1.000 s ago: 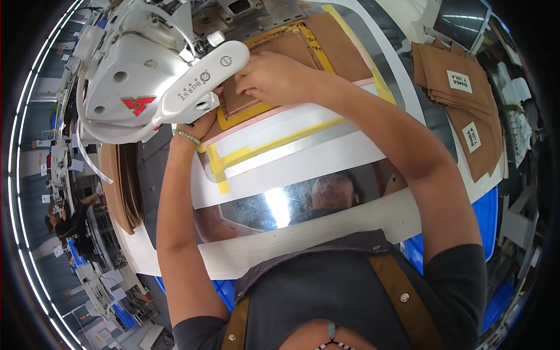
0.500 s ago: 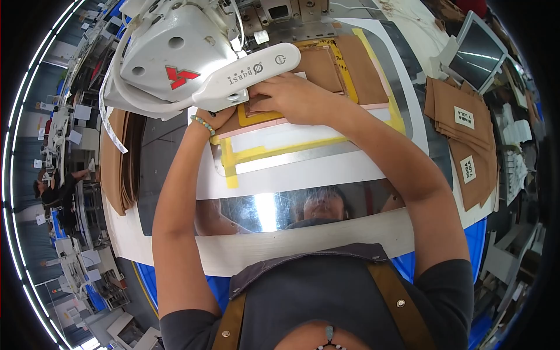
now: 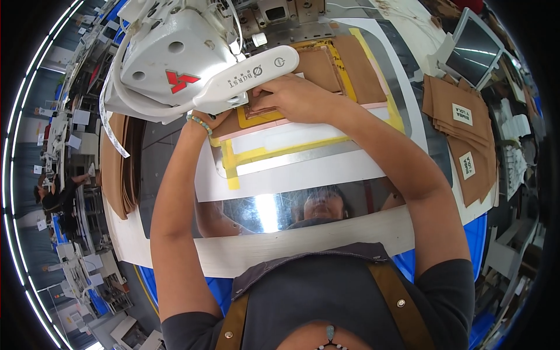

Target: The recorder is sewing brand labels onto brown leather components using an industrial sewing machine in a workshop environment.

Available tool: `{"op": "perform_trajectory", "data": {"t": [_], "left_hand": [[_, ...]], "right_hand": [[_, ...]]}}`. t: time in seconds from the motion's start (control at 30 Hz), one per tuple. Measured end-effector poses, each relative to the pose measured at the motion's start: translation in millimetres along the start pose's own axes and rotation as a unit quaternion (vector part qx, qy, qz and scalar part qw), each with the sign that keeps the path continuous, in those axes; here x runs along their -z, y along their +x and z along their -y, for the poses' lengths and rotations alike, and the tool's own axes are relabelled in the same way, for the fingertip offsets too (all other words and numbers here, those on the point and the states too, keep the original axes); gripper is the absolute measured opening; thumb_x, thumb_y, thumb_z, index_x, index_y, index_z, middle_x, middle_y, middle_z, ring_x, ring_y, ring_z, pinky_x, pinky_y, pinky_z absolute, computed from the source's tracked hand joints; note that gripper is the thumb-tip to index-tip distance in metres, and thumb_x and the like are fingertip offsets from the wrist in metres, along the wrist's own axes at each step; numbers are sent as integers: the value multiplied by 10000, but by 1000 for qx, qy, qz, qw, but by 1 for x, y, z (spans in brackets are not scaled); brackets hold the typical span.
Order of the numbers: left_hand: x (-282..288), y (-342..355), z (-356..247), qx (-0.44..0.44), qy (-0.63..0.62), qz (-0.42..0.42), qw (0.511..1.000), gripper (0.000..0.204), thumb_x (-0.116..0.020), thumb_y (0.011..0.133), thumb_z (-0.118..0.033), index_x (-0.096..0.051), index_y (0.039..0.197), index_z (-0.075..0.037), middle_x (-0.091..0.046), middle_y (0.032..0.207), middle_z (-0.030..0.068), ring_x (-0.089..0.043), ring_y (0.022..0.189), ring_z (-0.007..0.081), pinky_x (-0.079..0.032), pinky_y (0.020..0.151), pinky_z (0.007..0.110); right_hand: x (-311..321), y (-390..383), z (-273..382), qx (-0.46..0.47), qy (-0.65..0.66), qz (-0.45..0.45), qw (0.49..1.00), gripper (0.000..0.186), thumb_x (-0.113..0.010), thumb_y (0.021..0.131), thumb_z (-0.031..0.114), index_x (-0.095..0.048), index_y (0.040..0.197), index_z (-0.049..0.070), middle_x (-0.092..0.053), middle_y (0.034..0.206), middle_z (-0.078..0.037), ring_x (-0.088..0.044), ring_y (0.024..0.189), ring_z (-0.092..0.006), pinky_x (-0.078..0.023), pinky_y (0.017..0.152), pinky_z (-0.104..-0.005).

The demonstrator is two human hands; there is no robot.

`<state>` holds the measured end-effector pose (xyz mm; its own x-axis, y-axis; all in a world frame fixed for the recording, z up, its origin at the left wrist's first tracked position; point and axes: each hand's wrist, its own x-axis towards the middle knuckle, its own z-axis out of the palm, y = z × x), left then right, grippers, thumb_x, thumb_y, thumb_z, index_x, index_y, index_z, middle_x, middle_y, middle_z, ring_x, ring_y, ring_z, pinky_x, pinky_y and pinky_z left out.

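Note:
Both of my hands are at a template clamp under the white sewing machine head point(image 3: 181, 58). A brown fabric piece point(image 3: 318, 67) lies within the clamp's yellow frame point(image 3: 350, 87). My right hand point(image 3: 297, 99) rests over the frame's near part, fingers apart, the fingertips down by the brown fabric below the machine's white lamp arm point(image 3: 251, 73). My left hand point(image 3: 214, 119), with a beaded bracelet at the wrist, is at the left end of the brown fabric. Its fingers are hidden under the machine head.
Brown pieces with white labels point(image 3: 466, 140) are stacked at the right, below a monitor point(image 3: 472, 49). A stack of brown panels point(image 3: 121, 169) stands at the left. A shiny metal plate point(image 3: 280, 213) lies along the near table edge point(image 3: 326, 242). A measuring tape point(image 3: 114, 137) hangs from the machine.
My right hand's fingers have shifted slightly and bent more over the brown fabric. My left hand has slipped a little further under the machine head. The clamp looks unmoved.

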<state>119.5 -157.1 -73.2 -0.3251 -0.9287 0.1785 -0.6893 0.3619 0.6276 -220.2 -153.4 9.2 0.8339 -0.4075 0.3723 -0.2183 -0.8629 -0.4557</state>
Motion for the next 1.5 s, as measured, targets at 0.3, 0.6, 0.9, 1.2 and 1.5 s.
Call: {"op": "perform_trajectory", "data": {"t": [0.3, 0.6, 0.9, 1.2, 1.5], "left_hand": [[16, 10, -51, 95, -406, 18, 909, 603, -795, 918, -132, -572, 1471, -45, -670, 1395, 117, -656, 1259, 223, -554, 1064, 364], [28, 16, -54, 48, -560, 70, 824, 447, -555, 1080, -202, -524, 1489, -26, -666, 1381, 151, -689, 1202, 255, -613, 989, 399], [2, 18, -41, 59, -417, -8, 907, 412, -595, 1047, -65, -550, 1455, -36, -682, 1373, 97, -700, 1201, 219, -621, 1008, 407], [7, -16, -13, -53, 164, 3, 985, 407, -673, 980, -103, -643, 1383, -57, -701, 1343, 165, -659, 1265, 317, -551, 1049, 415], [12, -40, -76, 67, 15, -119, 990, 298, -676, 920, -70, -712, 1200, 27, -733, 1207, 246, -709, 1142, 379, -540, 989, 432]], "right_hand": [[2, -1, -5, 5, -8, -5, 1000, 370, -606, 922, -17, -816, 1175, 152, -681, 1253, -46, -600, 1255, -249, -461, 1073, -422], [-5, 8, -6, 17, 0, -23, 1000, 334, -628, 898, 11, -826, 1132, 143, -701, 1201, -50, -617, 1236, -249, -461, 1044, -433], [1, 3, -12, -4, -18, -5, 1000, 307, -621, 909, 36, -824, 1116, 136, -697, 1189, -53, -629, 1207, -254, -471, 1050, -445], [-8, 16, -28, -15, -130, -18, 991, 331, -603, 950, 93, -797, 1209, 164, -628, 1434, -54, -516, 1413, -261, -452, 1126, -480], [-2, 7, -13, 2, -93, 29, 995, 371, -585, 925, 45, -789, 1218, 143, -665, 1382, -57, -549, 1346, -294, -451, 1150, -478]]}}
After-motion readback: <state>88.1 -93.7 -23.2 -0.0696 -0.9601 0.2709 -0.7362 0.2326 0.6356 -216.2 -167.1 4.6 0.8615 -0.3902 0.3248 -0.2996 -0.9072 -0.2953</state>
